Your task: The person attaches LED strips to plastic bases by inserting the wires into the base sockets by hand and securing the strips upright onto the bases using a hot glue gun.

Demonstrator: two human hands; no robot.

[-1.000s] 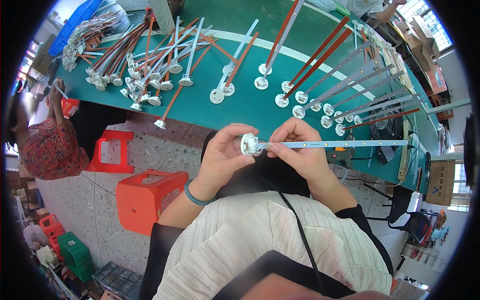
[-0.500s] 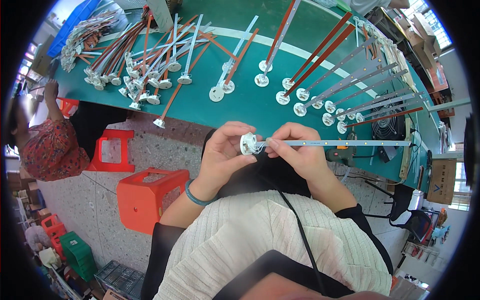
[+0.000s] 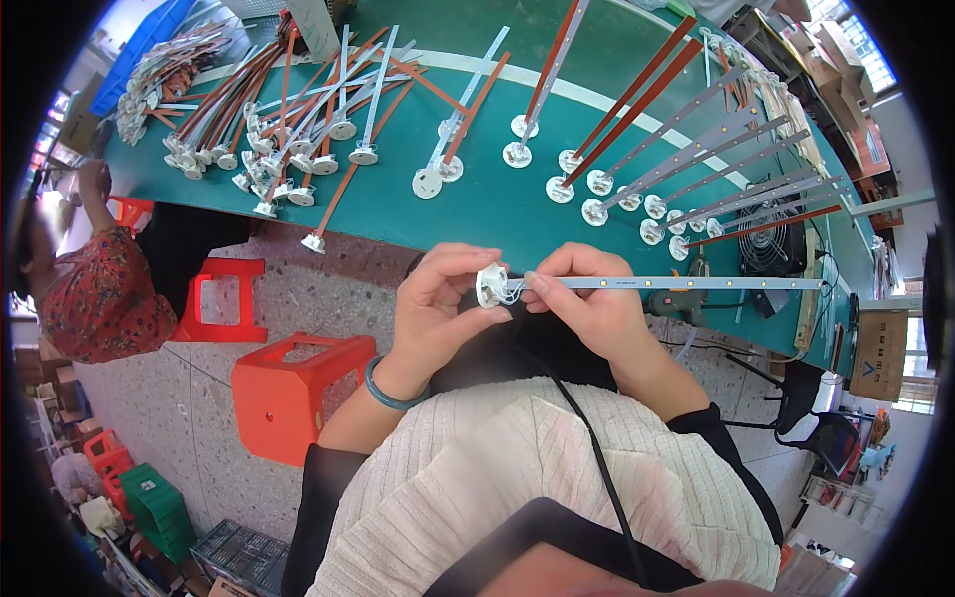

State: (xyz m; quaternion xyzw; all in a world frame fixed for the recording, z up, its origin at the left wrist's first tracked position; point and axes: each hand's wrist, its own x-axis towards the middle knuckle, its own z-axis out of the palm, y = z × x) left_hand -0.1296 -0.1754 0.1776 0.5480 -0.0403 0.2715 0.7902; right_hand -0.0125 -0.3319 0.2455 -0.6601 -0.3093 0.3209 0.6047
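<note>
A round white end cap (image 3: 491, 286) sits between the thumb and fingers of my left hand (image 3: 445, 298), its face turned to the left. Thin white wires run from the cap to a long pale LED strip (image 3: 686, 284) dotted with small yellow chips. My right hand (image 3: 587, 297) pinches that strip near its wired end, close beside the cap. The strip stretches out level to the right. Both hands are held in front of my body, just off the near edge of the green table (image 3: 497, 211).
Capped strips lie in a row (image 3: 657, 206) on the table's right side; a tangled pile (image 3: 284, 149) covers its left. A fan (image 3: 771, 239) and a power drill (image 3: 684, 303) are at right. Red stools (image 3: 288, 398) stand left, near another person (image 3: 95, 289).
Almost nothing differs. The hands keep the same grip on cap and strip, and the view has shifted very slightly.
</note>
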